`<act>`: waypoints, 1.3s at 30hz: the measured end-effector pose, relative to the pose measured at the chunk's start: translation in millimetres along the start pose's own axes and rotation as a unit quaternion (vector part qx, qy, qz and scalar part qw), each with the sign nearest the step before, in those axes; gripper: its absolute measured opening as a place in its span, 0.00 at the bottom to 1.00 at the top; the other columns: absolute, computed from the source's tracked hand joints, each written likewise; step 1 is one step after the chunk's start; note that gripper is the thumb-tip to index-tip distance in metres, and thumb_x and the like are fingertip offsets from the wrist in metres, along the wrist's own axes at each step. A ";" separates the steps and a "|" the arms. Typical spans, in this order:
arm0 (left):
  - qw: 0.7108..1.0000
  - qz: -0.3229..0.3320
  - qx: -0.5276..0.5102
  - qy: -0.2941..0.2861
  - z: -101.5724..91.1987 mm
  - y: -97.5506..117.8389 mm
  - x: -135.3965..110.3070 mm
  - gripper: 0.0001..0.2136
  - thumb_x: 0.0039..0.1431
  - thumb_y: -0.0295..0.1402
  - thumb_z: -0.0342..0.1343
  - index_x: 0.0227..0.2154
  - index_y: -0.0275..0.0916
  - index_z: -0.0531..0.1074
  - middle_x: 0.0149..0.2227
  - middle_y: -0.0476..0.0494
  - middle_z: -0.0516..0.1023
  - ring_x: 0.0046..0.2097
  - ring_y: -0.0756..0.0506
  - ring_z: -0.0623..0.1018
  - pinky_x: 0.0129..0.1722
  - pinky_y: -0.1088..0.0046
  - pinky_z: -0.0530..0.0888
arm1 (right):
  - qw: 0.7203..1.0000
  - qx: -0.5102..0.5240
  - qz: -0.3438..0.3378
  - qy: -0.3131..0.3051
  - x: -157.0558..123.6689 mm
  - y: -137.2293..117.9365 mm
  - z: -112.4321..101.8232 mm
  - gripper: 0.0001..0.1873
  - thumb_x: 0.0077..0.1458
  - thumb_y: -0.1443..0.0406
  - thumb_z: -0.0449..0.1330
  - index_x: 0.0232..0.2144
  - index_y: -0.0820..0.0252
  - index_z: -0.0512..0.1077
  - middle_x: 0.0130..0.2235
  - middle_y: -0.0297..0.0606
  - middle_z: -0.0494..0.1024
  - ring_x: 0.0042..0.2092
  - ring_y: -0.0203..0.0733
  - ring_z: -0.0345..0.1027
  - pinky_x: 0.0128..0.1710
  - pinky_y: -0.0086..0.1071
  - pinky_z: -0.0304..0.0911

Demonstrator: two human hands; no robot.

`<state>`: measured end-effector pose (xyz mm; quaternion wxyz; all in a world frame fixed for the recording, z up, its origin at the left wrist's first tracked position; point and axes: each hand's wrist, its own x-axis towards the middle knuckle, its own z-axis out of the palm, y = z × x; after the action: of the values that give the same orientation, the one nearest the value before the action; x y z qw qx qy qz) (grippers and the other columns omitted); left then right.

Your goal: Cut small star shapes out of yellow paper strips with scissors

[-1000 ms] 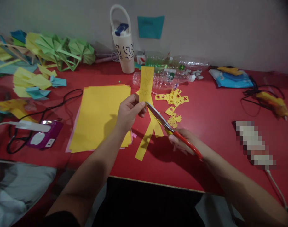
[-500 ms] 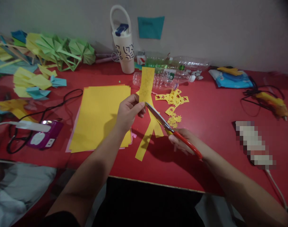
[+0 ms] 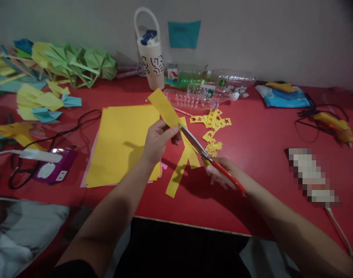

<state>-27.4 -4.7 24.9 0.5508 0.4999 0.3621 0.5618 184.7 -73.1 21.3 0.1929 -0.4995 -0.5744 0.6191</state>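
Observation:
My left hand (image 3: 162, 136) pinches the lower end of a yellow paper strip (image 3: 162, 105), which leans up to the left. In my right hand (image 3: 223, 172) are red-handled scissors (image 3: 194, 142), their blade tips touching the strip beside my left fingertips. Under the blades, several more yellow strips (image 3: 178, 173) lie crossed on the red table. Just beyond the scissors are strips with star-shaped holes (image 3: 214, 120) and a small heap of cut-out yellow stars (image 3: 213, 148). A stack of yellow paper (image 3: 121, 143) lies beneath and left of my left hand.
Plastic bottles (image 3: 202, 96) and a white tumbler (image 3: 151, 63) stand or lie along the wall. Folded paper shapes (image 3: 72, 61) and a purple power adapter (image 3: 56, 166) are at left. A wipes pack (image 3: 283, 96), a yellow glue gun (image 3: 334, 127) and a blurred-out device (image 3: 311, 175) lie at right.
The strip in my left hand has swung from upright to leaning left, and the pencilled stars on it no longer show. The scissors have barely moved.

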 end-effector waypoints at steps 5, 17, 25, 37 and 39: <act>1.000 0.001 -0.013 -0.008 2.5 -2.9 -1.5 0.04 0.50 0.32 0.60 0.25 0.38 0.73 0.19 0.53 0.75 0.20 0.55 0.72 0.20 0.79 0.71 | 1.000 -0.005 -0.009 -0.006 -0.3 0.8 1.5 0.30 0.48 0.37 0.58 0.21 0.54 0.60 0.11 0.20 0.56 0.13 0.29 0.53 0.22 0.31 0.66; 0.999 -0.025 0.035 -0.019 5.6 -0.4 -4.7 0.10 0.49 0.36 0.60 0.18 0.37 0.71 0.18 0.51 0.73 0.20 0.54 0.71 0.20 0.78 0.71 | 1.000 0.000 -0.020 -0.015 -2.6 -0.1 0.4 0.31 0.48 0.35 0.57 0.22 0.54 0.60 0.12 0.20 0.56 0.14 0.30 0.53 0.28 0.35 0.69; 0.998 -0.053 0.042 -0.017 3.5 3.7 -2.7 0.08 0.44 0.35 0.61 0.17 0.37 0.72 0.16 0.52 0.72 0.18 0.55 0.70 0.17 0.80 0.69 | 1.000 -0.003 -0.024 -0.016 -2.7 -0.3 0.4 0.29 0.50 0.37 0.58 0.22 0.54 0.60 0.12 0.20 0.56 0.14 0.29 0.52 0.26 0.33 0.68; 0.997 -0.049 0.054 -0.014 5.3 3.9 -2.8 0.09 0.45 0.35 0.60 0.16 0.38 0.71 0.15 0.52 0.71 0.18 0.55 0.69 0.17 0.81 0.69 | 1.000 0.005 -0.013 0.006 -2.2 1.2 5.9 0.29 0.51 0.37 0.56 0.21 0.54 0.59 0.11 0.19 0.55 0.12 0.27 0.49 0.19 0.29 0.64; 0.997 -0.051 0.055 -0.013 5.3 4.1 -2.8 0.09 0.45 0.35 0.61 0.16 0.38 0.71 0.15 0.52 0.72 0.18 0.55 0.69 0.17 0.81 0.69 | 1.000 0.004 -0.008 0.008 -1.8 1.9 5.5 0.30 0.50 0.37 0.56 0.21 0.54 0.59 0.11 0.19 0.55 0.12 0.28 0.50 0.17 0.28 0.62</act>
<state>-23.7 -8.7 29.6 0.5553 0.5175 0.4104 0.5053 181.5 -77.9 19.4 0.2042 -0.4988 -0.5745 0.6159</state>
